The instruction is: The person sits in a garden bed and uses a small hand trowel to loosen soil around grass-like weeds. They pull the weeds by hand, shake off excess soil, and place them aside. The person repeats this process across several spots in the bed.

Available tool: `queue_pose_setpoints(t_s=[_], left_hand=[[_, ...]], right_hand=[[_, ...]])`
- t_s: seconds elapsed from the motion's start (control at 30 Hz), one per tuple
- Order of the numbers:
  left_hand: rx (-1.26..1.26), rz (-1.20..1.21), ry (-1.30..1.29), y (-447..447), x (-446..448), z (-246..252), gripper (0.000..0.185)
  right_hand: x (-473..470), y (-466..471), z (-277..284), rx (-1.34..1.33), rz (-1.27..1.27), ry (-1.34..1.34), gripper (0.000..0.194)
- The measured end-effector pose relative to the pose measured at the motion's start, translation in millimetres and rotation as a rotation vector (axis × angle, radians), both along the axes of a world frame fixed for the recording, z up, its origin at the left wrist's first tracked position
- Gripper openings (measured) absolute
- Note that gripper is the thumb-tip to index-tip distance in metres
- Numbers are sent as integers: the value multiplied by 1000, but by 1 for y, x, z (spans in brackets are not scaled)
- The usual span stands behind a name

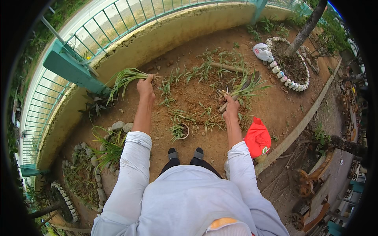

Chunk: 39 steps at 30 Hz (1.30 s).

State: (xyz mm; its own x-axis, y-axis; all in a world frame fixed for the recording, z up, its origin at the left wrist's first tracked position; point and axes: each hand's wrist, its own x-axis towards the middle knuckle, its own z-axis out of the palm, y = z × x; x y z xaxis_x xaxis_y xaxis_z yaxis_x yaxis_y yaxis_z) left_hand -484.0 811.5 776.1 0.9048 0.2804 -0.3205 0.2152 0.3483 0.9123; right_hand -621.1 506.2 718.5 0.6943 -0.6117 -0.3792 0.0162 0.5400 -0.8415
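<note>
My left hand (146,88) grips a tuft of long, striped green leaves (125,81) by its rooted base, leaves pointing left. My right hand (230,106) is closed around the wooden handle (223,108) of a dark-bladed hand tool (248,83), together with another leafy plant (251,87) whose roots show at my thumb. Between and beyond my hands, small variegated plants (205,70) stand in a rough ring in loose brown soil (189,91). A round pot (186,131) with similar leaves sits just ahead of my feet.
A wooden pole (226,67) lies among the far plants. A red bag (257,138) is by my right forearm. White stones (295,86) ring a tree (307,29), with a white plastic bag (262,52) beside them. A low wall (177,37) with a green fence curves ahead; a concrete edging (304,118) runs at right.
</note>
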Motion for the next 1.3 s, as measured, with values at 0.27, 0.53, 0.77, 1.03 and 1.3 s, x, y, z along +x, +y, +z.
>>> queue_pose_setpoints(t_s=[0.27,0.53,0.77,1.03,1.3], left_hand=[[-302,-642,180,-58,-40,3,15],[-346,-912,211,-114,-82,31,29],[-302,-732,123,-126,-100,35,20],[-339,-587,147,-113,-102,29,14],[-313,-561,37,-84,-88,26,18]], right_hand=[[-11,-15,52,-183,487,-123,25],[-8,6,91,-353,679,-40,30],[-7,21,98,-201,618,-55,25],[-5,50,99,-425,487,-80,14],[9,75,87,-591,533,-121,14]])
